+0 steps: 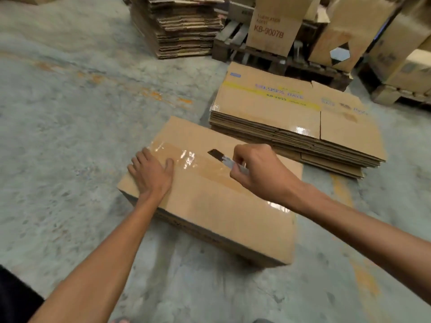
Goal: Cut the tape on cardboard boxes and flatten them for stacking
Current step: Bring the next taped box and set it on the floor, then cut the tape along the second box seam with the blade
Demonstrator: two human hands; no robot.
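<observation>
Cardboard box [210,217]: closed, standing on the floor right in front of the person, broad top face up, between the two forearms.
Tape [186,157]: a clear, glossy strip running across the far half of the box top, catching the light in bright patches.
Left hand [151,173]: laid flat on the box top at the left stretch of the tape, fingers straight and a little spread, holding nothing.
Right hand [258,171]: over the right part of the box top, fingers curled round the handle of the cutter.
Cutter [224,158]: pale handle, dark blade pointing left toward the flat hand, its tip on the tape strip; whether it has bitten through cannot be told.
Flattened boxes [291,117]: a low stack just beside the box's far right edge, the top sheet printed with a yellow band and blue lettering.
Taller stack [184,31]: more flattened cardboard, farther back.
Pallet [268,59]: dark wood, behind the low stack, carrying upright cartons [270,26], one marked KB-9007B.
Floor [70,113]: grey-green concrete with worn orange marks.
</observation>
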